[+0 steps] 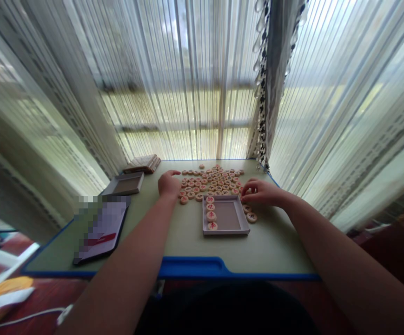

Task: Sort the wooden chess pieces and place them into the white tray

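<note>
Round wooden Chinese chess pieces (219,179) with red and dark characters lie in a loose heap on the table. At the heap's left edge is my left hand (169,184), one finger stretched toward the pieces; its other fingers are mostly hidden, and no held piece shows. My right hand (260,191) is at the right side of the heap, just beyond the corner of a shallow box (227,232). Its thumb and fingers are pinched together, and what lies between them is too small to make out. Inside the box, several red-marked pieces (211,216) form a column along the left wall.
A tablet-like device (109,228) lies on the left of the green table (269,251). Behind it are a second shallow box (127,184) and a folded stack (142,164). Two loose pieces (251,217) sit right of the near box. Sheer curtains (188,93) hang beyond the table.
</note>
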`<state>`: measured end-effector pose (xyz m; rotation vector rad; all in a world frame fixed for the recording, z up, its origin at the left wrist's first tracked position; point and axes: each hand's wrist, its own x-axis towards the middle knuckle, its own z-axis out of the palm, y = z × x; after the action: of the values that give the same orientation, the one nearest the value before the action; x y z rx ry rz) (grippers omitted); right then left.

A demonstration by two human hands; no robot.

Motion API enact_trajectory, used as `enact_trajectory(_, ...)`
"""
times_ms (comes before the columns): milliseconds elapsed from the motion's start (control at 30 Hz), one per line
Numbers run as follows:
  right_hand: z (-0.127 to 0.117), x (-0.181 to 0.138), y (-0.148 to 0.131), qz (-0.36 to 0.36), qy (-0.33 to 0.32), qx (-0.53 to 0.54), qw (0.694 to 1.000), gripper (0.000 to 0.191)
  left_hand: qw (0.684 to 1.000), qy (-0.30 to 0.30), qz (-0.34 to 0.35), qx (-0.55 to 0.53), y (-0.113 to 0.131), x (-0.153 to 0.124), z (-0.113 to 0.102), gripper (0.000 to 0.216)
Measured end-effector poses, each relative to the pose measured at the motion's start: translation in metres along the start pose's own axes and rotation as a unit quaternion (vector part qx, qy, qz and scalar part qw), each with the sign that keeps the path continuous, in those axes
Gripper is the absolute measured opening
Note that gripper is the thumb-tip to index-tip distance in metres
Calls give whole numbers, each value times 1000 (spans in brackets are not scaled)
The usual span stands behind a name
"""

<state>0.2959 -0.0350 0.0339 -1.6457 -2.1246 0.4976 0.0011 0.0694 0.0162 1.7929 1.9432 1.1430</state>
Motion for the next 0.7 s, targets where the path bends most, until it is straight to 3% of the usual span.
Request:
enact_trajectory(133,-1,0,1,-17,-9,5,1000,19,996,11,-66,-56,-8,9,5,44)
enact_trajectory(300,2,1,6,-23,-11,35,999,20,996,0,-68,-56,-7,8,8,45)
enact_trajectory(567,1,2,5,-9,35,29,999,21,999,-14,40,21,3,0,-2,38)
enact_trajectory(700,0,1,0,-3,51,8,999,21,981,-80,129,122,16,-10,-9,28)
